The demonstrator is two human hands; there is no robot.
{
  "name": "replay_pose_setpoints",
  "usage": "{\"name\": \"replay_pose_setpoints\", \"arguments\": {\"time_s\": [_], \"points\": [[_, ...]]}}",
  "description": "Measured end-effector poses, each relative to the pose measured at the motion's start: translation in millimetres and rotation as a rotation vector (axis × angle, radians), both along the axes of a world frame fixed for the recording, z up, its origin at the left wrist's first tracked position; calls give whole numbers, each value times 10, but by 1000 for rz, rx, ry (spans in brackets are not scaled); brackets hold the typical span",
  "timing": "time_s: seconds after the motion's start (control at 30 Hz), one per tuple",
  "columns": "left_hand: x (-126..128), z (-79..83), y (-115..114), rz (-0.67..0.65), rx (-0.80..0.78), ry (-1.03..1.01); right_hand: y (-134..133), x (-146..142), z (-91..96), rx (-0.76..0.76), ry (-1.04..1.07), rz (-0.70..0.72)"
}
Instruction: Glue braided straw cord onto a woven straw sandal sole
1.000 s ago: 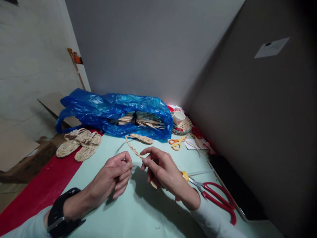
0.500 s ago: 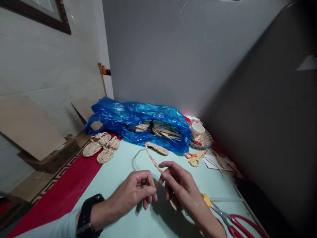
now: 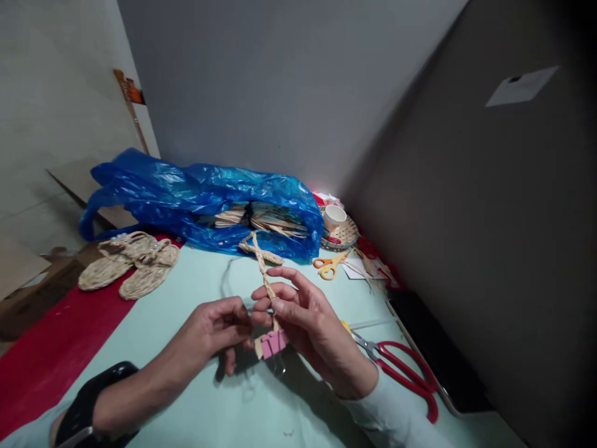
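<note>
My right hand [image 3: 303, 317] pinches a braided straw cord [image 3: 260, 258] between thumb and fingers. The cord's upper part rises toward the back of the table. At its lower end a pink binder clip [image 3: 273, 343] with wire handles grips the straw. My left hand [image 3: 224, 330] is just left of the clip, fingers curled and thumb pressed in; whether anything is between them I cannot make out. A short straw braid piece [image 3: 265, 254] lies behind the cord, by the blue bag.
A blue plastic bag [image 3: 196, 186] with straw bundles spans the back. Woven straw sandals [image 3: 144, 283] rest on the left. Orange-handled scissors [image 3: 329, 267], a basket [image 3: 347, 233] with a white cup [image 3: 334, 216], red-handled scissors [image 3: 403, 370] and a black tablet-like slab [image 3: 433, 354] are on the right.
My right hand has turned, bringing the pink binder clip into sight and the cord more upright. My left hand stays beside it, still curled. The view has swung to the right.
</note>
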State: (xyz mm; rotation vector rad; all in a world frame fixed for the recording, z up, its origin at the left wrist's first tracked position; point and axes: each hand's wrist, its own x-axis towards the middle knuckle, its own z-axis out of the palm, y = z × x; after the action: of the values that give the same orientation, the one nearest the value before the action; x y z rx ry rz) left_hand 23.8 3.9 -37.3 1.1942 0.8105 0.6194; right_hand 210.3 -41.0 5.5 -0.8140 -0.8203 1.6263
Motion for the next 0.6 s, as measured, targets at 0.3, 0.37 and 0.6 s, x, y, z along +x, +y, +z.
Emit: {"name": "replay_pose_setpoints", "arguments": {"time_s": [0.3, 0.37, 0.6], "points": [[-46, 6, -118, 36, 48, 119, -36, -38, -17, 36, 55, 42], [-35, 16, -154, 39, 78, 148, -19, -34, -22, 23, 45, 31], [33, 9, -94, 89, 136, 82, 7, -15, -51, 45, 18, 48]]}}
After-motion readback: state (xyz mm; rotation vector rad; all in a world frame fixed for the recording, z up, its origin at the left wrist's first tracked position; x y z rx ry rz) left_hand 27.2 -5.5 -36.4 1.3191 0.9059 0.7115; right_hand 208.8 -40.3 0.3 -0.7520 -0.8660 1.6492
